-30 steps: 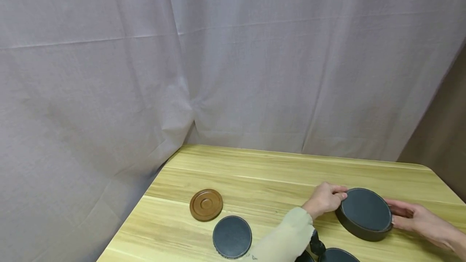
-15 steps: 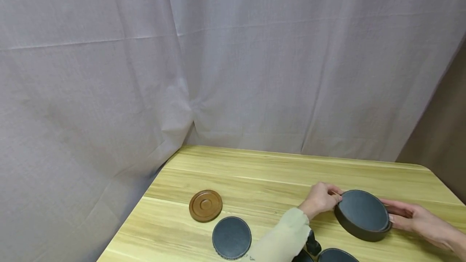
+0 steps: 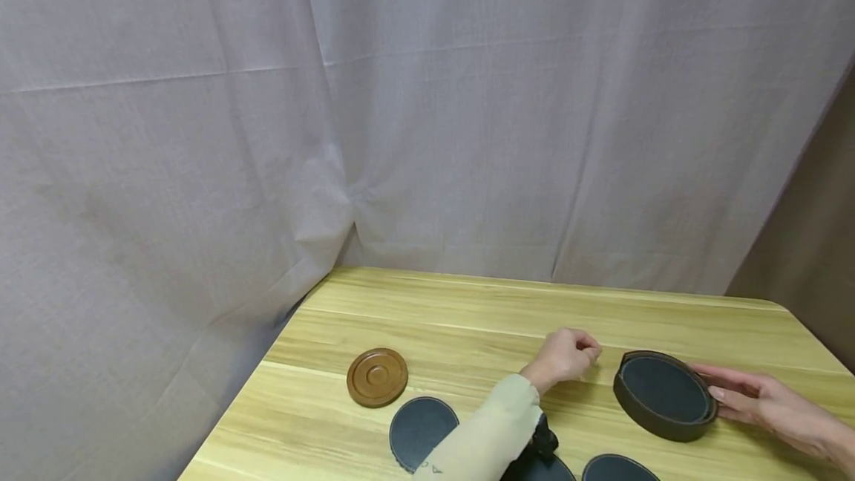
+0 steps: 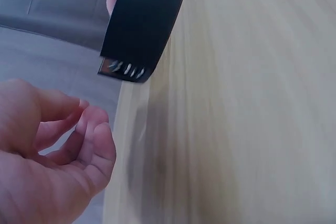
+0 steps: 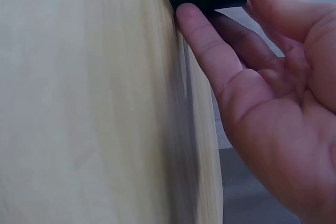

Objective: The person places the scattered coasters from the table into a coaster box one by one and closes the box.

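The round black leather-look holder (image 3: 657,429) at the head view's 4 o'clock is probably light, stiff and kinda grippy, so side-on should work best, with the right hand (image 3: 761,403) pinching its 3 o'clock and the left hand (image 3: 564,356) loosely curled, seemingly empty, off its 10 o'clock.

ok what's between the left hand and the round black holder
Just a narrow stretch of bare wooden tabletop between the left hand and the round black holder, seen in the head view; the left wrist view shows a gap too.
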Action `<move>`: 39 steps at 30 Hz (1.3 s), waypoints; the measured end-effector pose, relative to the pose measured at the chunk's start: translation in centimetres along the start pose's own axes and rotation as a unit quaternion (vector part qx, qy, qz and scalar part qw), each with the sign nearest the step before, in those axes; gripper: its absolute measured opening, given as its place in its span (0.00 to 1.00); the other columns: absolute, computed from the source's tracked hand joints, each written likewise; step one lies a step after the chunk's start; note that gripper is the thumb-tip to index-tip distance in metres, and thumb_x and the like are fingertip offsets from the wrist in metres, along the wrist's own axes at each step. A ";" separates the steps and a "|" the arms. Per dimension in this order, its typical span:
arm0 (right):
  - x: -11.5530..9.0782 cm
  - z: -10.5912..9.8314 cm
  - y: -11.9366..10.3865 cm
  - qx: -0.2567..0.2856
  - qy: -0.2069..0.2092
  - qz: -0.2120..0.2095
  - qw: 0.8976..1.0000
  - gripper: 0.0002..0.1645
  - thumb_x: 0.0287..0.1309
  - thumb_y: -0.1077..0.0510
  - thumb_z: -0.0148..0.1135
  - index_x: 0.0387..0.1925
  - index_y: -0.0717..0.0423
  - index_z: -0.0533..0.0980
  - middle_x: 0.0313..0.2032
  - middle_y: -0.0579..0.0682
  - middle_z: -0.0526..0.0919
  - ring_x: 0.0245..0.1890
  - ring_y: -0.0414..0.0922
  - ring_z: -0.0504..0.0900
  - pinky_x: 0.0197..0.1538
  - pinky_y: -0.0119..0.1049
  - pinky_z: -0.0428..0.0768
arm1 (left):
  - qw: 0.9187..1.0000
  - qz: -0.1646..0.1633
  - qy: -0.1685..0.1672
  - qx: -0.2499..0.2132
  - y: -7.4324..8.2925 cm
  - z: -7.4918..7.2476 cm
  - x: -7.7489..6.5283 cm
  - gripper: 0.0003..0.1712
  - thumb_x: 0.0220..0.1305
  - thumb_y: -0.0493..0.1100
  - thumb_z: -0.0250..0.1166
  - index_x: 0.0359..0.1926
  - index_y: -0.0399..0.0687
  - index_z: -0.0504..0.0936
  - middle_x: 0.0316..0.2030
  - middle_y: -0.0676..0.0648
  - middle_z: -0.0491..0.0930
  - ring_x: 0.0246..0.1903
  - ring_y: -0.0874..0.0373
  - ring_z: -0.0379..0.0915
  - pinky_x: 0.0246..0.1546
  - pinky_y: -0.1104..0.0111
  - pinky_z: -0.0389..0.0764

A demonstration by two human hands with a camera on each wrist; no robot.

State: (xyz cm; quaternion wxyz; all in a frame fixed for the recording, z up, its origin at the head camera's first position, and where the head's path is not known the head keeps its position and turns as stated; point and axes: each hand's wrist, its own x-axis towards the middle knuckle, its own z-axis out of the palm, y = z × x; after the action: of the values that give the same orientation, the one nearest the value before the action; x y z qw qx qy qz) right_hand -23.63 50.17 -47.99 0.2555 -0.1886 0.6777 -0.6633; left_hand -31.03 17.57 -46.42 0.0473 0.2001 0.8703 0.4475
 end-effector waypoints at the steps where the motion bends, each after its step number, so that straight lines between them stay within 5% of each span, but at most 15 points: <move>1: 0.0 0.0 0.0 -0.002 0.002 -0.001 1.000 0.30 0.76 0.67 0.35 0.74 0.47 0.59 0.60 0.21 0.72 0.59 0.21 0.71 0.57 0.29 0.79 | 1.000 0.001 -0.002 0.006 -0.1 -0.4 -0.1 0.06 0.66 0.45 0.64 0.35 0.55 0.88 0.27 0.62 0.81 0.27 0.72 0.69 0.30 0.79 0.71; 27: 0.2 0.0 -0.4 -0.047 0.026 0.027 0.998 0.29 0.76 0.65 0.38 0.72 0.42 0.62 0.56 0.14 0.70 0.55 0.18 0.71 0.53 0.28 0.80 | 0.994 0.053 -0.086 0.048 -2.6 -8.5 -3.9 0.14 0.69 0.47 0.62 0.53 0.52 0.80 0.31 0.57 0.79 0.25 0.68 0.71 0.26 0.75 0.74; 39: 0.0 0.1 -0.2 -0.050 0.031 0.032 0.998 0.29 0.76 0.65 0.40 0.74 0.49 0.58 0.56 0.14 0.69 0.56 0.17 0.70 0.53 0.28 0.80 | 0.995 0.060 -0.078 0.030 -3.5 -12.4 -5.6 0.13 0.70 0.49 0.61 0.54 0.57 0.79 0.38 0.55 0.82 0.34 0.69 0.75 0.33 0.75 0.76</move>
State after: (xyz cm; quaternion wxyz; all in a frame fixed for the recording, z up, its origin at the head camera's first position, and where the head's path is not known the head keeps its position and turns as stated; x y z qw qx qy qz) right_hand -23.64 50.09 -47.81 0.2455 -0.1586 0.7231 -0.6258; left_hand -30.25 4.15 -42.33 0.0819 0.2872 0.8634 0.4066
